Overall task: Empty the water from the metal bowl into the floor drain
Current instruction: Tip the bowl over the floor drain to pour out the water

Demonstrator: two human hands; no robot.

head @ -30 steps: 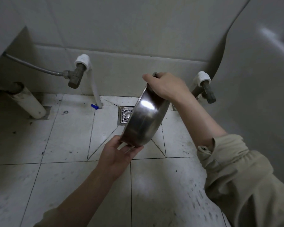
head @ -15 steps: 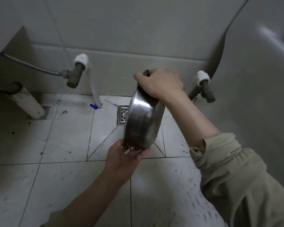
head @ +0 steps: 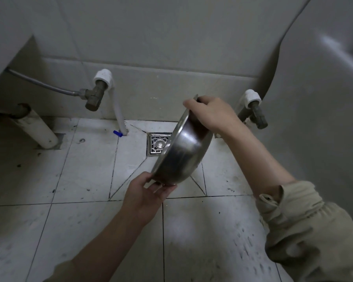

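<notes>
1. I see the metal bowl (head: 181, 153) tipped steeply on edge above the tiled floor (head: 86, 169), its outer underside facing me and its mouth turned toward the floor drain (head: 159, 143), which it partly covers.
2. My right hand (head: 209, 113) curls over the upper rim, fingers clamped on it.
3. My left hand (head: 149, 192) cups the lower rim from beneath, thumb on the near side.
4. I cannot tell whether water is running out.
5. Two valves (head: 95, 94) sit on the wall behind.
</notes>
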